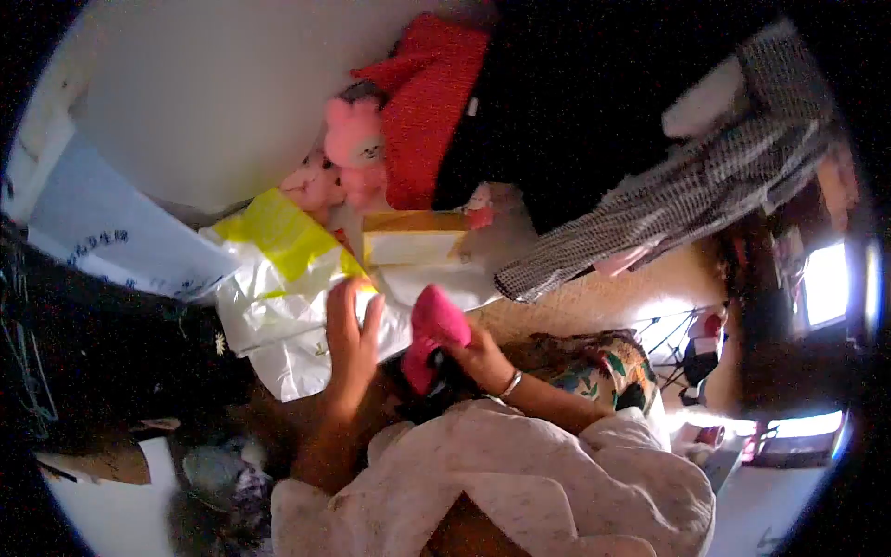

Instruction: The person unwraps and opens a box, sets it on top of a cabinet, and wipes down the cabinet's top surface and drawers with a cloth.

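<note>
The right grip (478,360) is clamping a pink fabric item (438,325), just right of the white-and-yellow bag (267,327); the left grip (353,339), thumb and fingers apart, is reaching over the bag's right edge, contact unclear. Farther right of the bag, a bare tan surface (548,320) is offering open room. At the bag's far right side, an orange-rimmed box (414,248) is sitting; what both containers are holding is hidden.

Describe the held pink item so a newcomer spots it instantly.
Start at the pale speckled shirt, bottom centre. Just above, the right hand with a silvery bracelet grips a bright pink, elongated, soft-looking item, more vivid than the pale pink plush toy above.
</note>
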